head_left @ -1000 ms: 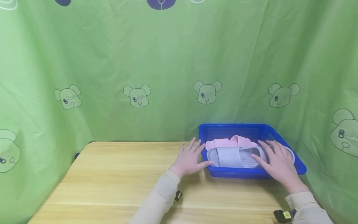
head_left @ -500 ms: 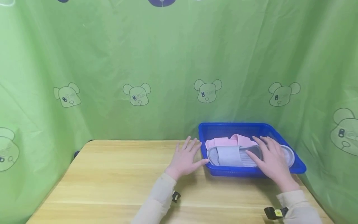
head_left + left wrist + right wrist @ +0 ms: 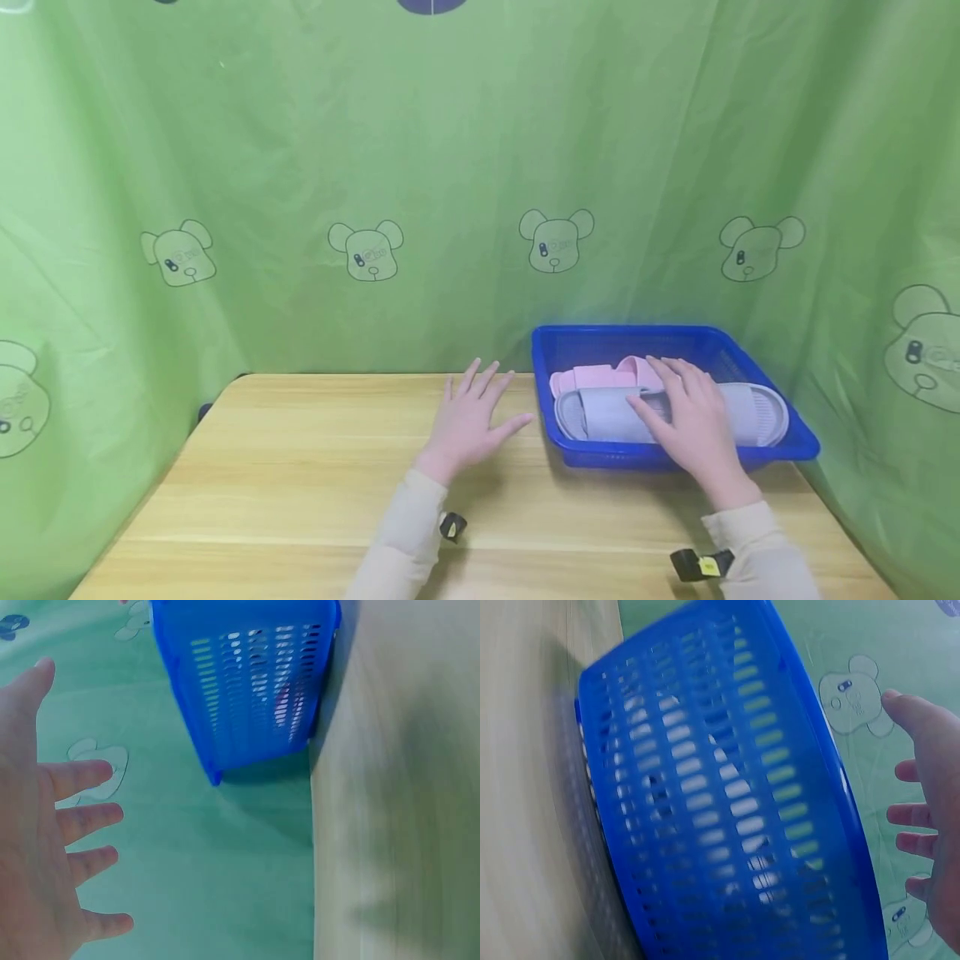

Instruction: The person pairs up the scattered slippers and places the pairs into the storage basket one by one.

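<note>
A blue plastic basket (image 3: 615, 454) stands at the right back of the table with slippers inside. Grey slippers (image 3: 615, 412) lie along its front side, and pink slippers (image 3: 600, 377) lie behind them. My right hand (image 3: 697, 417) is over the basket with fingers spread, overlapping the grey slippers in the head view. In the right wrist view that hand (image 3: 937, 825) shows above the basket's rim, holding nothing. Left of the basket, my left hand (image 3: 465, 425) hovers over the table, fingers spread and holding nothing; the left wrist view shows its palm (image 3: 30, 825) apart from the basket.
The wooden table (image 3: 300, 475) extends to the left and front of the basket. A green curtain (image 3: 450, 167) printed with bear heads hangs behind and at both sides. Black wrist cameras (image 3: 701, 565) are worn at both sleeves.
Both hands have moved left. The left hand has drawn away from the basket's left rim, and the right hand has shifted from the basket's right part toward its middle. The slippers stay put.
</note>
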Demonstrator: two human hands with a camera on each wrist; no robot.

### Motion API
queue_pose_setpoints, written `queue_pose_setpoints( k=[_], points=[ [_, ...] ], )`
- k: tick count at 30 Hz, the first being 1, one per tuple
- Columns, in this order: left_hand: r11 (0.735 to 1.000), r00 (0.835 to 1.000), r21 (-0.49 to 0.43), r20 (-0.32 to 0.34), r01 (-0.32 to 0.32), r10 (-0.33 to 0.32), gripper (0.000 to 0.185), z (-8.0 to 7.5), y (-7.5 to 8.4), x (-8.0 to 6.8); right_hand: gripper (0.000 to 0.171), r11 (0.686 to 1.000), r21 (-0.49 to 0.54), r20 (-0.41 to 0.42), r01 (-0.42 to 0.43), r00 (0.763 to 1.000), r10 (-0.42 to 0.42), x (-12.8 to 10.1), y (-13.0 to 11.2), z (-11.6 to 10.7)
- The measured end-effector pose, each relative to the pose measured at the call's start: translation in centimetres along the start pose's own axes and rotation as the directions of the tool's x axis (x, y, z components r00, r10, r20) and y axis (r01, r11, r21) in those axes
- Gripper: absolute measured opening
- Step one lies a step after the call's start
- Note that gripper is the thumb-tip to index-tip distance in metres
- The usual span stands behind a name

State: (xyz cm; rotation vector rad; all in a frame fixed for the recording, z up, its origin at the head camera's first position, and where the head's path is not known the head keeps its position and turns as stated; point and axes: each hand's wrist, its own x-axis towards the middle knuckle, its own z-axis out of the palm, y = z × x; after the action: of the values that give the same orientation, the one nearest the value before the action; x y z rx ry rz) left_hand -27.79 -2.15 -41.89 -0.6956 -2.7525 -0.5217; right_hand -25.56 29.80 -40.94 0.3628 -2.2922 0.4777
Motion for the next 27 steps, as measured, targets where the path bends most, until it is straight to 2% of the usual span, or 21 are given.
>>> queue_pose_setpoints(
  k=[6, 14, 21, 27],
  points=[
    [0.999, 0.998, -0.038, -0.042, 0.039, -0.040, 0.075, -0.9, -1.2, -0.7, 0.062, 1.000, 0.017, 0.010, 0.000, 1.000, 0.000, 0.1, -1.8, 1.1],
    [0.994, 0.990, -0.012, -0.080, 0.111, -0.112, 0.076, -1.3, -3.1, -1.3, 0.067, 0.999, 0.046, 0.046, 0.005, 0.999, -0.007, 1.2, -5.4, 2.6],
    [0.985, 0.980, 0.006, -0.107, 0.170, -0.169, 0.076, -1.8, -4.9, -1.7, 0.072, 0.999, 0.027, 0.129, -0.043, 0.991, 0.039, 2.0, -8.2, 4.4],
    [0.975, 0.970, 0.006, -0.099, 0.224, -0.222, 0.077, -1.9, -6.9, -2.1, 0.074, 0.995, 0.050, 0.235, -0.091, 0.969, 0.077, 3.1, -10.9, 6.5]
  ],
)
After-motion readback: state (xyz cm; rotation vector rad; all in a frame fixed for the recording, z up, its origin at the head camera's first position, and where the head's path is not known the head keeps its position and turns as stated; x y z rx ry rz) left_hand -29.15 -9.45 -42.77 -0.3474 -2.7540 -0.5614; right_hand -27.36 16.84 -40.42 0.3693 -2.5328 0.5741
